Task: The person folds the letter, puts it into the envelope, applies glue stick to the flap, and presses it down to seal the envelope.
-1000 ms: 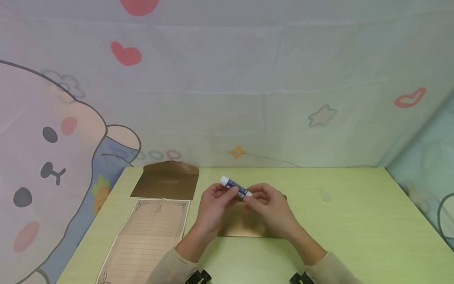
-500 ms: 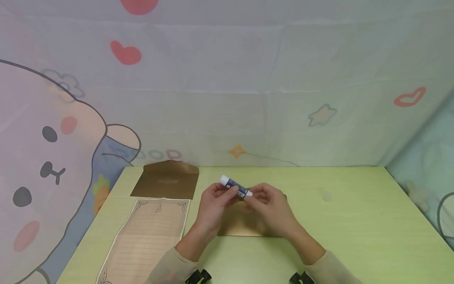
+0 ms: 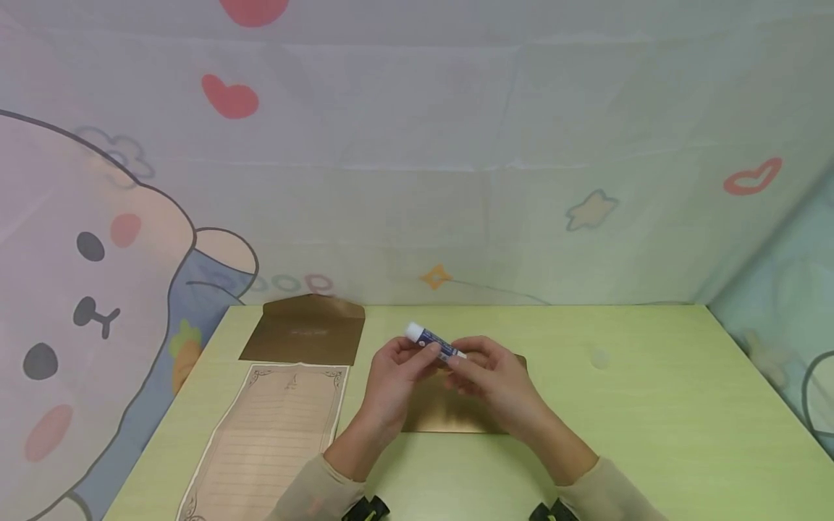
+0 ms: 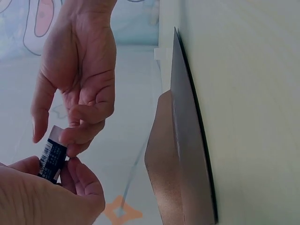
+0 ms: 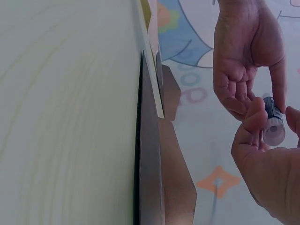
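Observation:
A small glue stick [image 3: 438, 343] with a dark blue label and white ends is held tilted above the table, its upper end to the left. My left hand [image 3: 394, 383] pinches its barrel between thumb and fingers. Around the lower end are the curled fingers of my right hand [image 3: 498, 383], also visible as the near hand [image 5: 267, 173] in the right wrist view. In the left wrist view the right fingertips touch the glue stick [image 4: 54, 157], with the thumb slightly apart from it. A brown envelope [image 3: 449, 412] lies below both hands, partly hidden; its flap [image 4: 164, 159] stands raised.
Another brown envelope [image 3: 306, 340] lies at the table's back left, flap open. In front of it is a lined sheet of letter paper [image 3: 274, 434] with a decorated border. A small translucent round piece [image 3: 599, 358] rests to the right. A printed cloth [image 3: 417, 145] hangs behind the table.
The glue stick and left hand have shifted very slightly to the right. My right fingers have moved a little around the stick's lower end. The envelopes and paper stay where they were.

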Demonstrator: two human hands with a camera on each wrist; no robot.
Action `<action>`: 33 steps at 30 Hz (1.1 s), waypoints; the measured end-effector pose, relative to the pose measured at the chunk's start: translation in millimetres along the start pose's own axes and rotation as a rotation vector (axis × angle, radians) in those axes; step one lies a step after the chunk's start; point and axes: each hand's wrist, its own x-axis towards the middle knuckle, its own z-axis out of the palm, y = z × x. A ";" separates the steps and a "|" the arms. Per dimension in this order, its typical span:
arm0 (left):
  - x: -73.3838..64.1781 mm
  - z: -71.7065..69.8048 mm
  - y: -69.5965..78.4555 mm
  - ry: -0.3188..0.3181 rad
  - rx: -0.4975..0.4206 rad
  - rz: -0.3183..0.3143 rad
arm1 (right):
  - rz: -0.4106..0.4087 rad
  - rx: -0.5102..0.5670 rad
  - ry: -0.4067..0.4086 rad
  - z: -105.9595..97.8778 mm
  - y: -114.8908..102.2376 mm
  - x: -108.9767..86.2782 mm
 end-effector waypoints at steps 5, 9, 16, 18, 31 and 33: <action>-1.4 0.5 -0.7 0.012 0.047 -0.024 | -0.020 -0.005 0.026 2.5 0.3 -0.8; -1.2 -0.4 -1.8 0.003 0.072 -0.038 | -0.032 -0.006 0.072 3.0 0.5 -0.8; 1.3 -3.3 -1.0 0.036 0.122 0.009 | -0.067 -0.006 0.171 -6.1 -8.3 0.4; 3.5 -5.5 -0.7 0.048 0.168 0.036 | -0.082 -0.040 0.195 -11.6 -12.5 0.0; 8.5 -32.7 2.8 -0.223 1.023 0.392 | -0.207 -0.331 0.257 -67.2 -34.3 -12.8; 10.8 -37.0 3.6 -0.313 1.170 0.457 | -0.225 -0.372 0.250 -73.1 -36.7 -16.4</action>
